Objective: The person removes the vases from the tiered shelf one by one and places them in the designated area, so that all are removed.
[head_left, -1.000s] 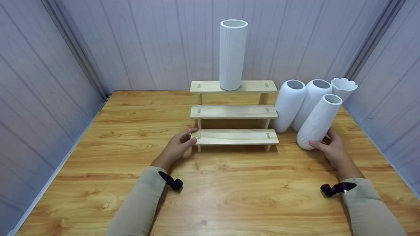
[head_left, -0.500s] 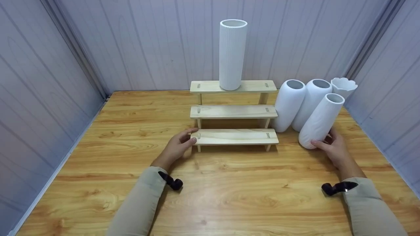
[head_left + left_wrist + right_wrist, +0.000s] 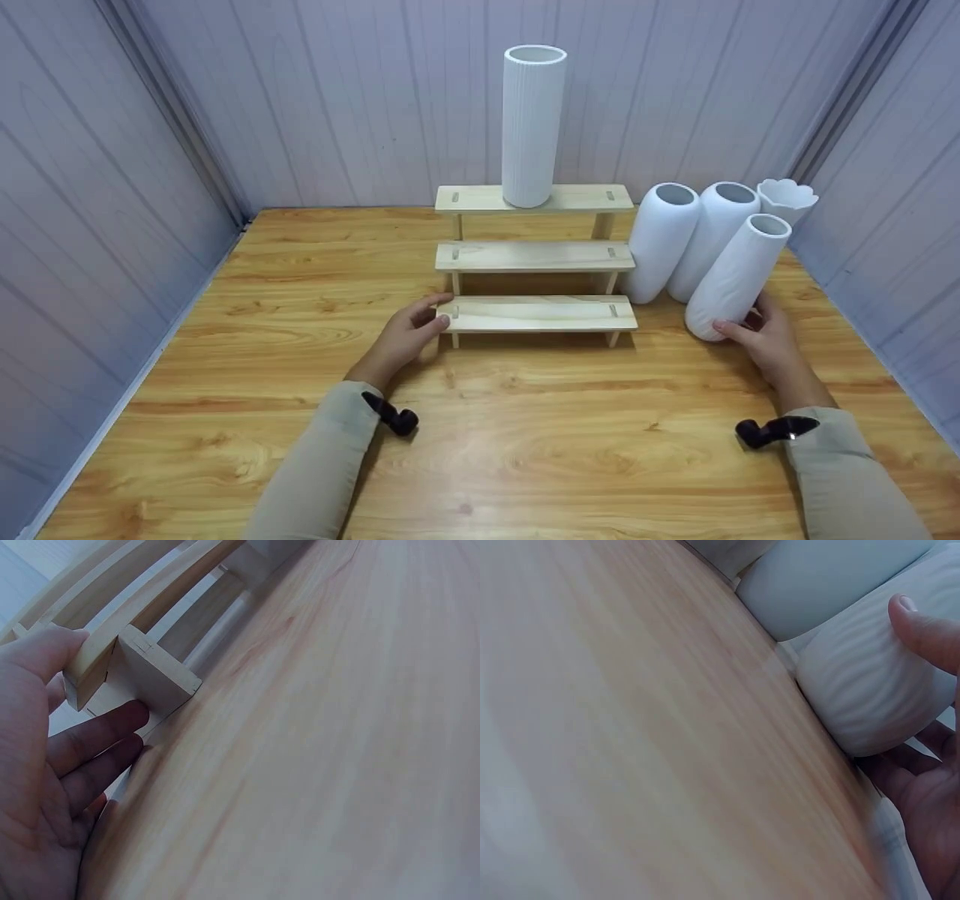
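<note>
A three-tier wooden display stand point(image 3: 535, 313) stands mid-table, a tall ribbed white vase point(image 3: 531, 135) upright on its top board. At the left end of the lowest board, my left hand point(image 3: 401, 341) holds the stand. In the left wrist view the thumb lies against the board and two fingers point(image 3: 112, 731) reach the leg under it. On the right, my right hand point(image 3: 769, 349) grips the lower part of a white vase with wavy relief point(image 3: 731, 285). Its thumb point(image 3: 926, 637) presses the near side; other fingers go behind the base, partly hidden.
Behind the gripped vase stand two smooth white vases, one point(image 3: 660, 247) close against the stand's right side, the other point(image 3: 712, 232) beside it. A vase with a scalloped rim point(image 3: 787, 196) is partly hidden at the far right. Panelled walls point(image 3: 337, 97) border the wooden table point(image 3: 525, 435).
The relief vase has shifted slightly to the right with my right hand. My left hand and the stand have stayed in place.
</note>
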Demonstrator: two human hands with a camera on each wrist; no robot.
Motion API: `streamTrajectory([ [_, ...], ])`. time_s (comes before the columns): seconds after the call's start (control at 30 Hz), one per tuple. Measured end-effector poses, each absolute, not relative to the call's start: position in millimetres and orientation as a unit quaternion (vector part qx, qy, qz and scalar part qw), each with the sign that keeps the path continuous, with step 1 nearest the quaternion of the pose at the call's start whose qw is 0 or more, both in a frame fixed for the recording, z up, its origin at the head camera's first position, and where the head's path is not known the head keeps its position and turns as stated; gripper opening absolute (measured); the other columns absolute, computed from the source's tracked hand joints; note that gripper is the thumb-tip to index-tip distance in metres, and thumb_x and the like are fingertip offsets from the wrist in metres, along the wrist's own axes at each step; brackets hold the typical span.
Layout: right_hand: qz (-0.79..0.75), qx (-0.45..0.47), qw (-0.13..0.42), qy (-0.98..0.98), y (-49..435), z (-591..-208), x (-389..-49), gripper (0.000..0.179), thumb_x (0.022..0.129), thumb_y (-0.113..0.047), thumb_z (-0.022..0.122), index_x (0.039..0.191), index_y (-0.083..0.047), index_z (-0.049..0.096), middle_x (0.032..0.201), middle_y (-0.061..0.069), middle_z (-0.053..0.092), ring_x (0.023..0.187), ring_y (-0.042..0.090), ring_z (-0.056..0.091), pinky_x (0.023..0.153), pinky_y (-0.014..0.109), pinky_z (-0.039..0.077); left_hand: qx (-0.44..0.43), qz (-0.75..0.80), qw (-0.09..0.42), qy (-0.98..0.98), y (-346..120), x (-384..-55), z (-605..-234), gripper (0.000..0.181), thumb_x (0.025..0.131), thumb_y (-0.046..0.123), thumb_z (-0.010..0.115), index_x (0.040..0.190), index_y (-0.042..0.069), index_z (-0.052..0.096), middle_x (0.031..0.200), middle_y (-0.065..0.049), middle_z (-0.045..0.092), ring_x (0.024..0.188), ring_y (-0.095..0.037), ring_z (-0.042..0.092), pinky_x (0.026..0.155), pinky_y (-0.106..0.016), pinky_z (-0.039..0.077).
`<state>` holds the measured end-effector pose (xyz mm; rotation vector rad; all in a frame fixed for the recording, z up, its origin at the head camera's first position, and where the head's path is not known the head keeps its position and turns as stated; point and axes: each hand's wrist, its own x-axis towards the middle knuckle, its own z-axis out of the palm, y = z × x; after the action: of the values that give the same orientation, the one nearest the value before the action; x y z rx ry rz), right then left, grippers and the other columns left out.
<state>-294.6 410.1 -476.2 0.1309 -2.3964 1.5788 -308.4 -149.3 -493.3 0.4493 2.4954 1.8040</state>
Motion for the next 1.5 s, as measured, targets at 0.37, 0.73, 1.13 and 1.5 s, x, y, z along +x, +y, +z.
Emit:
streamTrajectory([
  [0.37,0.585,0.018,0.108,-0.803,409,-468,-294,0.082,0.093,-0.013,0.072,0.158,0.000,0.024,0.145,0.008,0.041,0.117,0.007,0.045,0.092,0.011,0.038,0.138,0.578,0.009,0.805,-148,-308,-496,0.042,0.100,0.025,0.066,0.141,0.018,0.061,0.130,-0.008,0.064,0.112,-0.023,0.061,0.098,-0.040,0.046],
  [0.73,0.586,0.014,0.154,-0.795,411,-430,-290,0.067,0.097,-0.019,0.070,0.153,-0.007,0.035,0.127,-0.007,0.049,0.115,0.009,0.048,0.089,0.011,0.041,0.143,0.579,0.005,0.803,-146,-308,-494,0.042,0.100,0.024,0.066,0.141,0.016,0.061,0.136,-0.010,0.062,0.118,-0.027,0.060,0.104,-0.044,0.044],
  [1.13,0.688,0.099,0.205,-0.689,406,-374,-297,0.047,0.092,0.003,0.069,0.135,-0.010,0.053,0.118,0.001,0.058,0.107,0.013,0.055,0.086,0.012,0.048,0.135,0.586,0.016,0.799,-147,-307,-494,0.042,0.101,0.025,0.065,0.142,0.019,0.061,0.138,-0.009,0.061,0.121,-0.027,0.057,0.103,-0.044,0.045],
  [1.5,0.697,0.096,0.202,-0.681,398,-346,-302,0.052,0.093,-0.002,0.071,0.140,-0.006,0.047,0.122,0.005,0.059,0.110,0.013,0.059,0.085,0.012,0.050,0.146,0.585,0.005,0.797,-147,-309,-494,0.042,0.101,0.023,0.065,0.141,0.013,0.060,0.139,-0.011,0.060,0.117,-0.028,0.057,0.102,-0.043,0.044],
])
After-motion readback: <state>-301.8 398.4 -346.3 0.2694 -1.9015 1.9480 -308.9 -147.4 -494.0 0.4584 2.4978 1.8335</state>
